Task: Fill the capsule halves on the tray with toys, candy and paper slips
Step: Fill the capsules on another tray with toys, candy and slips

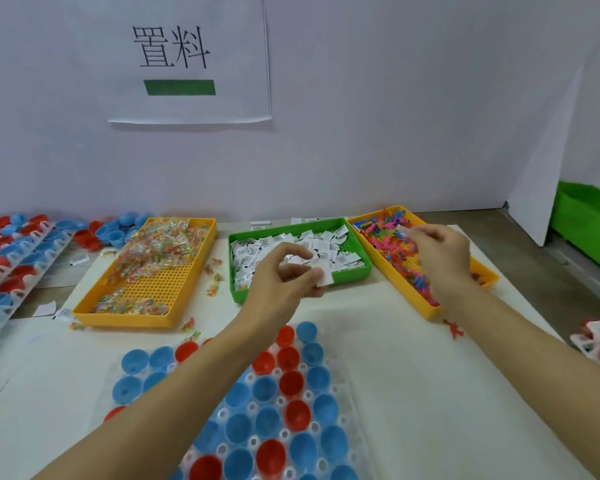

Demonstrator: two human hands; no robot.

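Observation:
A clear tray (340,424) at the front holds several blue and red capsule halves (293,412). Behind it stand a yellow bin of wrapped candy (153,268), a green bin of white paper slips (340,247) and a yellow bin of colourful plastic toys (388,233). My left hand (278,282) hovers over the green bin's front edge and pinches a few white paper slips (324,275). My right hand (440,254) is above the toy bin, its fingers pinching a small white slip (403,231).
Stacked trays of red and blue capsule halves (11,258) lie at the left, with loose halves (115,230) behind the candy bin. A green crate (586,223) stands at the far right. Stray candies (215,278) and a red toy (453,329) lie on the white mat.

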